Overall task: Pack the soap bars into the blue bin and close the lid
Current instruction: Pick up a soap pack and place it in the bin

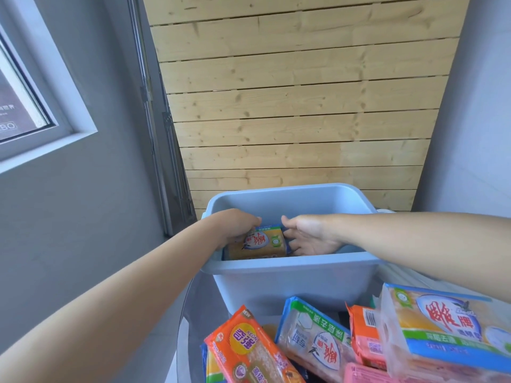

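Left hand point(240, 226) is inside the blue bin point(290, 275), fingers curled over the top-left corner of a yellow soap bar pack point(257, 244), gripping it. Right hand point(309, 234) is also in the bin, at 3 o'clock of that pack, palm facing it, fingers loosely spread and touching its right edge; not clamped on it. Pack lies flat, label up, against the near wall of the bin. Whether anything lies under it, can't tell.

Bin sits at frame centre, open, no lid on it. Wood slat wall point(298, 106) is at 12 o'clock behind it, window point(27, 106) at 10 o'clock.

Remaining soap sits in a pile at 6 o'clock of the bin, just beside its near wall: orange pack point(249, 346) at 7 o'clock, clear pack with green-blue edge point(315, 338) at 6 o'clock, small orange bar point(362, 327) next to it, large yellow pack point(448, 327) at 4 o'clock, pink pack point(365, 374) at the bottom edge. Packs overlap and touch each other. Surface under the pile is mostly hidden.
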`<action>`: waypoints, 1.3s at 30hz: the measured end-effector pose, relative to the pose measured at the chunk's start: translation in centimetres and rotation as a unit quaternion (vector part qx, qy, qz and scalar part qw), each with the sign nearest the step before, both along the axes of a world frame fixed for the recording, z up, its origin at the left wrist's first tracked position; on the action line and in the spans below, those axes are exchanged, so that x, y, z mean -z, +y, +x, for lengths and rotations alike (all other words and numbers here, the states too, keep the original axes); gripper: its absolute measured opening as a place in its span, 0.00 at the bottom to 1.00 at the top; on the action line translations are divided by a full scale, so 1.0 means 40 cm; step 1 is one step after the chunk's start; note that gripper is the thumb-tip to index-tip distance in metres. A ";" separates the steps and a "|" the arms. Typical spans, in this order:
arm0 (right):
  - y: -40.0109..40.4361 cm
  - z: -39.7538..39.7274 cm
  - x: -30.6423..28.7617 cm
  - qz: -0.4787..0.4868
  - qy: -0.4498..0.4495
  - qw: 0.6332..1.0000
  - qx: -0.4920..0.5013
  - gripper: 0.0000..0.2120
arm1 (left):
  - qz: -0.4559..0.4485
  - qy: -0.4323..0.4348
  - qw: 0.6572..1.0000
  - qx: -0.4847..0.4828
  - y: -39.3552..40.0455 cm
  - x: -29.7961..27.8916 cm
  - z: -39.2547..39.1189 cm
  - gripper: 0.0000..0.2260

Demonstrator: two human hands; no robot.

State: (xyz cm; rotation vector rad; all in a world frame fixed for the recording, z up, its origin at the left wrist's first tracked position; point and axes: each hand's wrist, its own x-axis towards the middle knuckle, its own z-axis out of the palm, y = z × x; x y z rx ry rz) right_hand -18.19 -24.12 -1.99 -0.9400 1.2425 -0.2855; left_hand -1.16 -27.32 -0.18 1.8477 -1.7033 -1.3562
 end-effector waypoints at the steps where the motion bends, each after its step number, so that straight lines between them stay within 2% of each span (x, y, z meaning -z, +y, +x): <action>1: -0.002 0.000 -0.005 -0.001 0.016 1.000 0.002 0.33 | 0.003 0.004 1.000 0.003 0.000 0.000 0.001 0.12; 5: -0.003 0.006 -0.051 -0.026 0.098 0.995 0.004 0.35 | 0.001 0.009 1.000 0.009 0.016 -0.021 -0.002 0.10; 9: 0.057 -0.017 -0.138 -0.171 0.178 0.969 0.021 0.30 | -0.033 0.032 0.999 0.026 0.084 -0.098 -0.016 0.14; 12: 0.134 -0.043 -0.180 -0.300 0.246 0.921 0.035 0.23 | -0.114 0.093 0.988 0.051 0.173 -0.140 -0.033 0.11; 15: 0.238 -0.067 -0.191 -0.423 0.313 0.850 0.040 0.18 | -0.201 0.142 0.967 0.069 0.269 -0.147 -0.049 0.10; 16: 0.275 -0.075 -0.192 -0.452 0.318 0.832 0.049 0.17 | -0.221 0.150 0.961 0.073 0.297 -0.148 -0.054 0.10; 18: 0.361 -0.093 -0.191 -0.484 0.293 0.820 0.089 0.12 | -0.251 0.164 0.951 0.076 0.354 -0.148 -0.068 0.11; 21: 0.470 -0.129 -0.182 -0.491 0.272 0.813 0.154 0.10 | -0.251 0.185 0.947 0.076 0.423 -0.136 -0.098 0.11; 26: 0.568 -0.198 -0.123 -0.445 0.325 0.812 0.193 0.10 | -0.161 0.149 0.966 0.138 0.505 -0.069 -0.173 0.10; 29: 0.586 -0.227 -0.091 -0.408 0.372 0.812 0.190 0.17 | -0.130 0.068 0.975 0.167 0.521 -0.027 -0.210 0.21; 32: 0.593 -0.243 -0.075 -0.378 0.414 0.807 0.186 0.21 | -0.101 0.040 0.978 0.179 0.523 -0.008 -0.221 0.28; 34: 0.601 -0.263 -0.068 -0.355 0.412 0.823 0.164 0.24 | -0.079 0.075 0.975 0.193 0.521 0.002 -0.223 0.29; 37: 0.613 -0.290 -0.066 -0.324 0.341 0.873 0.125 0.28 | -0.014 0.182 0.963 0.200 0.511 0.006 -0.218 0.23; 39: 0.616 -0.302 -0.067 -0.317 0.310 0.889 0.118 0.30 | 0.010 0.215 0.957 0.193 0.505 0.006 -0.217 0.20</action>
